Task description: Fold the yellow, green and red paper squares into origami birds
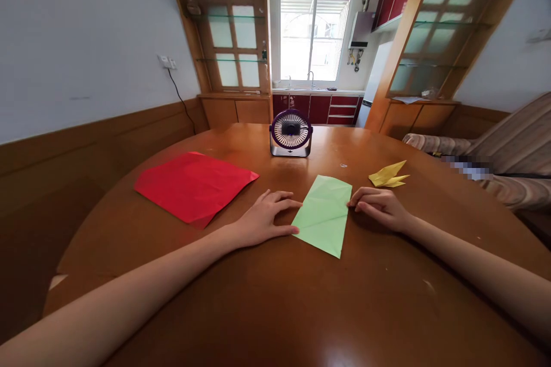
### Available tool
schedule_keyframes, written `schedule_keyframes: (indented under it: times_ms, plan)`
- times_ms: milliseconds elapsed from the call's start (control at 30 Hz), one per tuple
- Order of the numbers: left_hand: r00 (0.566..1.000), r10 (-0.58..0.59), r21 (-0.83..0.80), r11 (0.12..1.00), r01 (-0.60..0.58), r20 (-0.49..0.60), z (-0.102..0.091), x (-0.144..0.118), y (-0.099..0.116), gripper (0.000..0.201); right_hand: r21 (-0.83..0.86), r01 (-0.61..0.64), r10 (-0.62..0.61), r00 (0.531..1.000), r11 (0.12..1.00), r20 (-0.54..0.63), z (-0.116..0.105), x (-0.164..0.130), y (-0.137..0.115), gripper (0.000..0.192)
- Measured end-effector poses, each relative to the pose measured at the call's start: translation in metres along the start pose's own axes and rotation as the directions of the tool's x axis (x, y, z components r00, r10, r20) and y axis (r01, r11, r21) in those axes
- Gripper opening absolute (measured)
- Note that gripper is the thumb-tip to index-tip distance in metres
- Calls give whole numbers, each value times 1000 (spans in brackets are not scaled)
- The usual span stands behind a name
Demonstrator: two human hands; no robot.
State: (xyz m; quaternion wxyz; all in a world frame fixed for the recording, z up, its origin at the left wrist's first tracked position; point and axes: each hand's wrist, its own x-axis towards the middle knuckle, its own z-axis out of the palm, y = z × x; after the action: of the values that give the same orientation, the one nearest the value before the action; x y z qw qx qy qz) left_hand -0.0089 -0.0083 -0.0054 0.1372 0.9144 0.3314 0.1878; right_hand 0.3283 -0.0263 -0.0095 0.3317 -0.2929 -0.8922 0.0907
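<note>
The left hand is spread, with thumb and finger touching the left edge of the green paper; the right hand is curled at the right edge, and whether it pinches I cannot tell. The green paper, between them on the surface, seems light and easily creased, so edges are the best hold. Both forearms reach inward, low.

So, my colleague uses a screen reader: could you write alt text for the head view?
A person's left hand and right hand touch opposite edges of a creased green sheet on a wooden table. A red sheet lies to the left, a folded yellow paper to the right, and a fan stands beyond.
</note>
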Motion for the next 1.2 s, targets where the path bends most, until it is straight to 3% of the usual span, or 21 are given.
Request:
schedule_keyframes:
  times_ms: [167,367,600,733,800,900,1033,1133,1200]
  plan:
    - [986,166,47,985,-165,-19,1,-1,6,30,-34,-9,8,1000,999,-22,1,3,-4,26]
    - [947,320,324,898,-298,-14,7,-1,8,26,-178,131,-128,991,975,30,10,11,-15,19]
    - [923,374,404,861,-310,-89,11,0,9,26,-337,266,-210,958,903,193,27,27,-16,27]
    - [936,327,365,894,-260,-134,13,0,11,26,-478,398,-310,916,783,255,32,36,-15,22]
    - [947,265,318,927,-198,-183,14,1,11,28,-537,410,-345,912,737,221,34,41,-16,21]
    - [965,106,242,969,-46,-241,12,3,10,32,-572,363,-382,920,736,92,36,48,-17,15]
    - [967,-49,120,990,81,-249,2,4,6,13,-586,303,-422,903,751,-75,36,54,-18,11]
    - [926,48,151,988,10,-374,-6,2,0,18,-572,316,-449,887,757,-105,34,52,-19,17]
    - [850,194,280,958,-58,-490,-11,1,-2,19,-564,355,-485,869,746,-94,32,50,-21,21]
